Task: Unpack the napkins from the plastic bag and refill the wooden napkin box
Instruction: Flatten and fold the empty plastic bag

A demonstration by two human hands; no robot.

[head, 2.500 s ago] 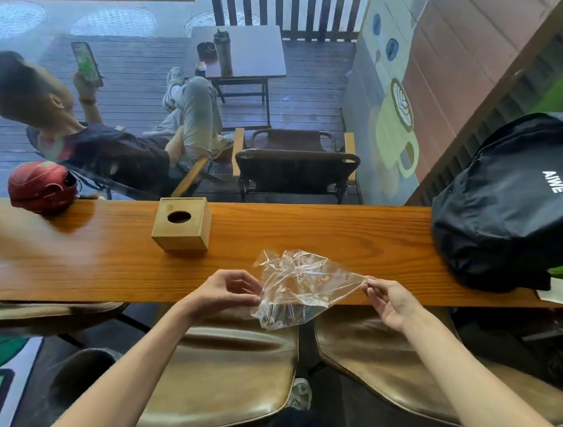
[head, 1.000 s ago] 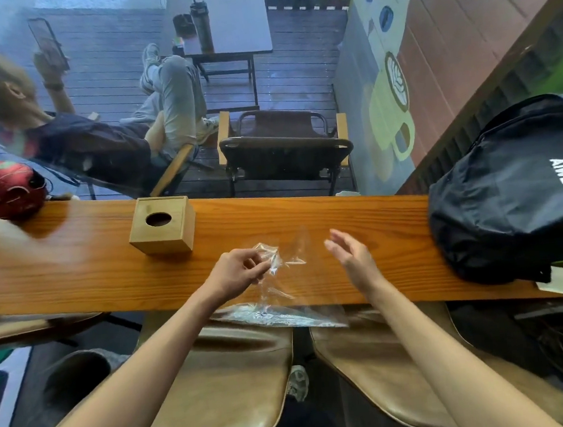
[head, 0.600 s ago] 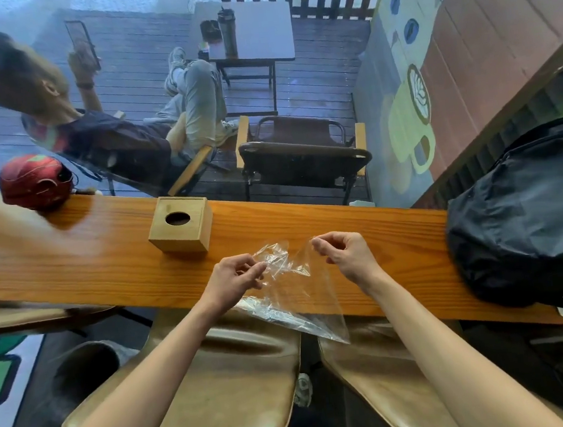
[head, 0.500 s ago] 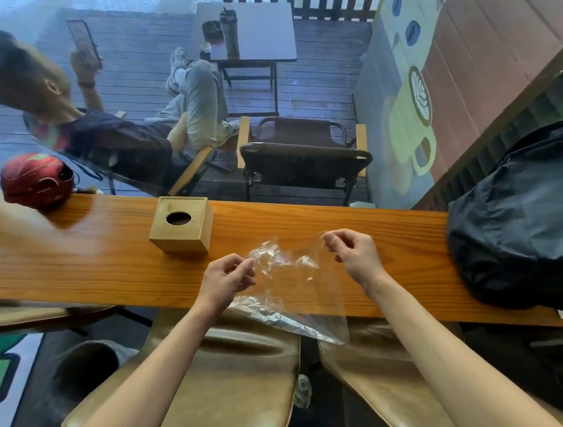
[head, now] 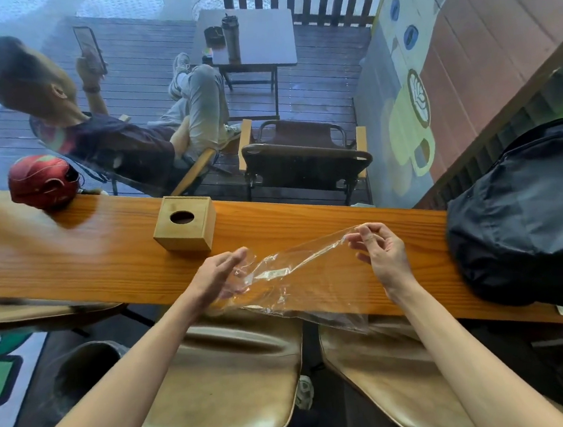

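A clear plastic bag (head: 300, 280) is stretched flat over the front of the wooden counter (head: 71, 261), between my two hands. My left hand (head: 219, 276) holds its left end with fingers loosely extended. My right hand (head: 380, 252) pinches the bag's upper right corner. The bag looks empty; I see no napkins. The wooden napkin box (head: 185, 227), a small cube with an oval hole on top, stands on the counter just beyond my left hand, apart from it.
A black backpack (head: 528, 217) fills the counter's right end. A red helmet (head: 41, 181) sits at the far left. Two tan padded stools (head: 227, 383) stand below. Behind the glass a person sits on a deck with chairs and a table.
My hands have spread apart, the right one moving right, pulling the bag out wide and flat. Earlier the bag was crumpled, then hung from both hands.
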